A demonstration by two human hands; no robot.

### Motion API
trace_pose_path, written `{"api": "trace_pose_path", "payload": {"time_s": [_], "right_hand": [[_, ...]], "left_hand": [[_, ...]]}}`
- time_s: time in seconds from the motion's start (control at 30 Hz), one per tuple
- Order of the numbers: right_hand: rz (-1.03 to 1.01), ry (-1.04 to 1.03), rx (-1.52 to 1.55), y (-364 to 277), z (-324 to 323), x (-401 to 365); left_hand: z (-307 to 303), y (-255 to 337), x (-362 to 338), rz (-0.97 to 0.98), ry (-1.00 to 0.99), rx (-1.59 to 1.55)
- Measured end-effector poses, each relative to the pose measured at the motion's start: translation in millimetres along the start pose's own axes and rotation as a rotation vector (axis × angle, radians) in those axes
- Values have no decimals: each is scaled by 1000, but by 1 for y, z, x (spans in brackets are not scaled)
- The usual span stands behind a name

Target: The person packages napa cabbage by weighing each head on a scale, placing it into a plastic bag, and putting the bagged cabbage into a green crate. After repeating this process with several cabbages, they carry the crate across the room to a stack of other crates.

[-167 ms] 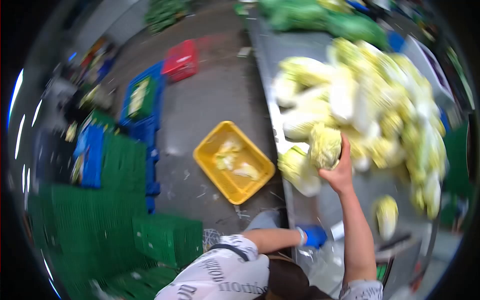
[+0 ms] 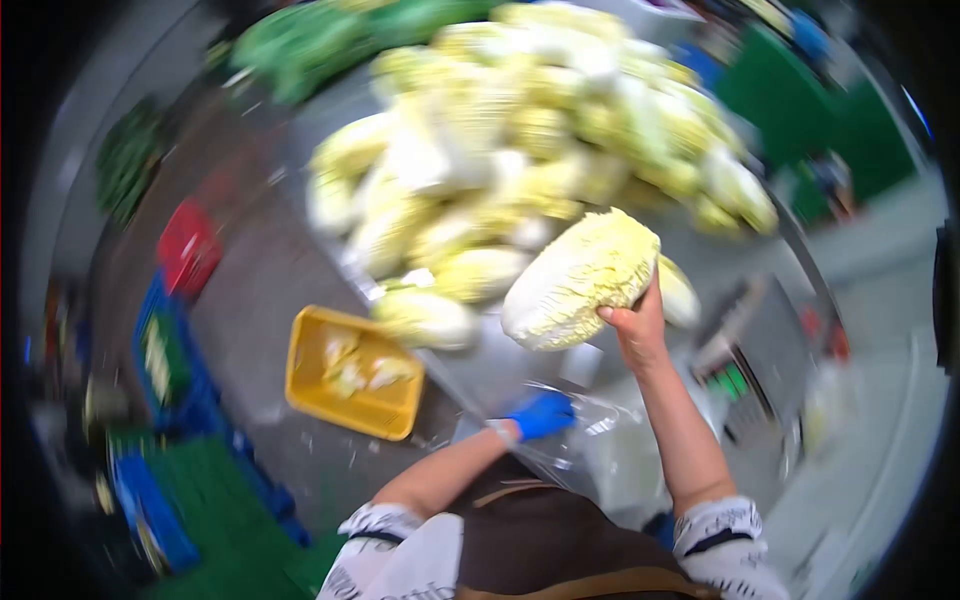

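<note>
My right hand [image 2: 634,322] grips a large pale-yellow napa cabbage [image 2: 578,280] and holds it lifted above the steel table [image 2: 480,365], close in front of me. My left hand [image 2: 543,414], in a blue glove, rests low at the table's near edge on a clear plastic bag [image 2: 600,430]; the blur hides whether its fingers pinch the bag. Behind the lifted cabbage lies a big heap of napa cabbages [image 2: 520,150] covering most of the table.
A yellow crate [image 2: 345,372] with a few cabbage scraps sits on the floor at left. Red [image 2: 187,248], blue [image 2: 165,365] and green crates stand further left. A scale with a green display [image 2: 745,365] is on the table at right. Green vegetables [image 2: 300,45] lie beyond.
My right hand has pulled the cabbage out of the heap and raised it toward me. The view has swung right, so the crates now sit further left.
</note>
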State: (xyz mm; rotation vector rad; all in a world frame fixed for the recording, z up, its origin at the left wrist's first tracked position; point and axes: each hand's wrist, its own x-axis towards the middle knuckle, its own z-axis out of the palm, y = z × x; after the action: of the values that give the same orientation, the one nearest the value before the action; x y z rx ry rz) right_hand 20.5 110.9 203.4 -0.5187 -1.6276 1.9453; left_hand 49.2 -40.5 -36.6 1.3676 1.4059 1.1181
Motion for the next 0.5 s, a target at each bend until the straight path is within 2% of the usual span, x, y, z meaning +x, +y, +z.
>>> {"api": "trace_pose_path", "payload": {"time_s": [0.03,0.07,0.1,0.13,0.2,0.27,0.37,0.5], "right_hand": [[-57,86,60,38,-25,-17],[-137,158,-145,32,-68,-33],[-232,203,-470,10,-100,-51],[-298,225,-808,-14,-127,-66],[-476,76,-1311,-17,-207,-86],[-325,4,-1665,-9,-272,-109],[-161,-111,-1980,1,-346,-133],[-246,-98,-1977,32,-389,-159]], "left_hand": [[-28,-41,-42,-179,-95,92],[-44,-12,-46,-170,-39,37],[-39,-9,-52,-81,112,107],[-37,1,-54,-135,133,88],[-38,18,-55,-159,189,96],[-30,34,-54,-150,279,114],[-20,48,-43,-148,391,160],[-15,83,-22,-70,388,379]]}}
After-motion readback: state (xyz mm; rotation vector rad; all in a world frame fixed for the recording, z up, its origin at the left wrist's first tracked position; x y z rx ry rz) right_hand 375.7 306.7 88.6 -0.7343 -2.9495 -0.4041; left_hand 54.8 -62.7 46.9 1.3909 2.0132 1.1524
